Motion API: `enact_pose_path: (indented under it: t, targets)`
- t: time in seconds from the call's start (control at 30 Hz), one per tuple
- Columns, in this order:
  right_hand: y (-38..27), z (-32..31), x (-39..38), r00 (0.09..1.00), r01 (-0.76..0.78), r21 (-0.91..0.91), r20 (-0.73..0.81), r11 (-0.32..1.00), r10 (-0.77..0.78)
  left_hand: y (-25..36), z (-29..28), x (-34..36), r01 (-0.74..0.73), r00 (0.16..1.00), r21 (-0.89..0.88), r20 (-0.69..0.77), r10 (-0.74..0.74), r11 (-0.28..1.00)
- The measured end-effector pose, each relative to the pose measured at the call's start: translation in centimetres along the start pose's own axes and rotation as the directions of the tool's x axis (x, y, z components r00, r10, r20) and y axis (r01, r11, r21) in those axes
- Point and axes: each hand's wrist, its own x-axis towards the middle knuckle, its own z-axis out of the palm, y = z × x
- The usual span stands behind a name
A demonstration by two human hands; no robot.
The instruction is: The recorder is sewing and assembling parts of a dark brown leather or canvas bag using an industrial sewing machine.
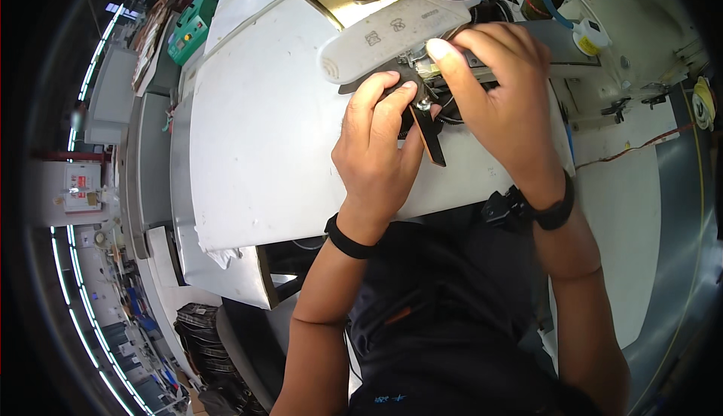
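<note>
A dark strap-like piece (429,142) with an orange-brown edge slants down from the metal parts of what looks like a sewing machine (392,33), whose long white head has rounded ends. My left hand (379,141) pinches dark material beside those parts, thumb and fingers closed on it. On the other side, my right hand (506,85) reaches up to the small metal parts (423,77) under the head. Its thumb is extended and its fingers curl over; their tips are partly hidden behind the machine, so what they grip, if anything, does not show.
A white tabletop (263,130) spreads under the machine and to the left. A green case (194,24) stands beyond it at the far left. At the right are a small white bottle (591,38) with a blue tube and a pale roll (703,104).
</note>
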Motion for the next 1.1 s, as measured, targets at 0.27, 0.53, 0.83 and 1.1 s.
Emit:
enact_pose_path:
  t: [0.27, 0.53, 0.83, 1.1]
  targets:
    - [-0.4, 0.3, 0.9, 0.924, -0.381, 0.607, 0.214, 0.697, 0.318, 0.2, 0.2, 0.0, 0.006, 1.0, -0.016, -0.002, -0.006, 1.0]
    - [2.4, 0.4, -1.5, 0.975, 0.221, -0.005, -0.012, 0.975, -0.221, 0.7, -0.1, 0.6, 0.023, 0.999, 0.007, 0.038, -0.023, 1.0]
    - [3.4, 1.7, -3.0, 0.972, 0.23, -0.041, -0.041, 0.972, -0.232, 1.5, -0.5, 0.8, 0.04, 0.996, 0.037, 0.073, -0.043, 0.998]
    - [3.4, 1.9, -3.0, 0.961, 0.274, -0.059, -0.03, 0.96, -0.276, 0.9, -1.5, 2.0, -0.085, 0.977, 0.083, 0.204, 0.066, 0.993]
